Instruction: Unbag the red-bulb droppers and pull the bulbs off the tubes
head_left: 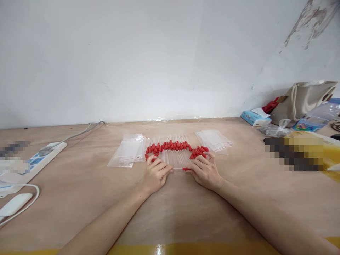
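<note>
My left hand (157, 174) pinches one end of a thin clear tube (177, 169), held level just above the table's near side. At the tube's other end sits a red rubber bulb (185, 169), gripped between the fingertips of my right hand (205, 173). Behind my hands lies a bed of loose clear tubes (175, 160). Beyond it runs a row of droppers with red bulbs (174, 145), their clear stems pointing toward the wall. Loose red bulbs (198, 152) are heaped by my right fingers, and several more red bulbs (152, 148) show beyond my left hand.
Flat clear plastic bags (129, 150) lie at the left, and another stack of bags (214, 140) at the right. A power strip (45, 159) with cables is far left. A tissue pack (255, 117), a beige bag (300, 101) and yellow packaging (308, 141) occupy the right.
</note>
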The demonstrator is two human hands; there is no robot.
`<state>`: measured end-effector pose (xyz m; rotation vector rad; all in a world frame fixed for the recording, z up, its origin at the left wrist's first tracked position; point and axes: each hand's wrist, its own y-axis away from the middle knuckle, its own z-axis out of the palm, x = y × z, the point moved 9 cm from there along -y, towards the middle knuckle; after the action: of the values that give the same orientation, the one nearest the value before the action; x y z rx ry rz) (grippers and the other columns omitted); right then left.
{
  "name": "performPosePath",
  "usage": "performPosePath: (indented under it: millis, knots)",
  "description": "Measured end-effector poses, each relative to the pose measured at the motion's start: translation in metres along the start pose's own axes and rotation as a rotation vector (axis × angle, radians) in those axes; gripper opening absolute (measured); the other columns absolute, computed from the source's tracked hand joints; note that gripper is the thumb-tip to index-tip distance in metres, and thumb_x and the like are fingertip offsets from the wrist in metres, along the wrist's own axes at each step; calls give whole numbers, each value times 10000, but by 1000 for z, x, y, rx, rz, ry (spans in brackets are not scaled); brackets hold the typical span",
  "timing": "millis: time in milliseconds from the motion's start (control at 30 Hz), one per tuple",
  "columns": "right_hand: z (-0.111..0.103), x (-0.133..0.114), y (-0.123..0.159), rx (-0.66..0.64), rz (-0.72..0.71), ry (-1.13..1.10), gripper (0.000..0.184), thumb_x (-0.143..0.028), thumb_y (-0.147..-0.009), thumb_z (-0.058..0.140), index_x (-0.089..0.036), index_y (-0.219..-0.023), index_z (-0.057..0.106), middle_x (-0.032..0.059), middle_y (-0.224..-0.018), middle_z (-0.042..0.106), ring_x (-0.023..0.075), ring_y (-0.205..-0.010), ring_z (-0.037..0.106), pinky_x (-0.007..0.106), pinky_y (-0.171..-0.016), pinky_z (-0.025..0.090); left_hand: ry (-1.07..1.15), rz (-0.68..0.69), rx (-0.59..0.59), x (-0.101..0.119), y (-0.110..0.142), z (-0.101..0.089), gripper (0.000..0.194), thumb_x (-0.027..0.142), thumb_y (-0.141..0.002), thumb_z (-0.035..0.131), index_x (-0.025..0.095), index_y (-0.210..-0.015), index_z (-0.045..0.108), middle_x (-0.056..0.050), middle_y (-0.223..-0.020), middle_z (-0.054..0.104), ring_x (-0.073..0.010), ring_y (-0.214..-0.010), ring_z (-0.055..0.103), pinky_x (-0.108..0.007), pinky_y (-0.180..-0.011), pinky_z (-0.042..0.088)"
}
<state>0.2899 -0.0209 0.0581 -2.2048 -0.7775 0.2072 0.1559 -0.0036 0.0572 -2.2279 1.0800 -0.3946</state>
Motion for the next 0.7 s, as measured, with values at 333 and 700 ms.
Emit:
performPosePath:
  millis: [333, 700]
  knots:
    - [-7, -3, 1, 12, -19, -18, 182, -263, -837, 483, -213, -697, 588, -25, -628, 563, 113, -703, 486, 359, -893, 217, 34, 4, 5, 2, 0, -4, 150, 202, -827, 480, 237, -852, 625, 3, -669, 622, -135, -671, 518, -359, -778, 353]
    - [-27, 65, 10, 164, 292, -266, 162, -259, -815, 495, -226, -914, 619, 43, -846, 607, 144, -782, 551, 287, -702, 423, 151, -274, 163, -46, 10, -16, 250, 160, -852, 417, 194, -1047, 570, -45, -852, 564, -133, -785, 552, -266, -712, 458]
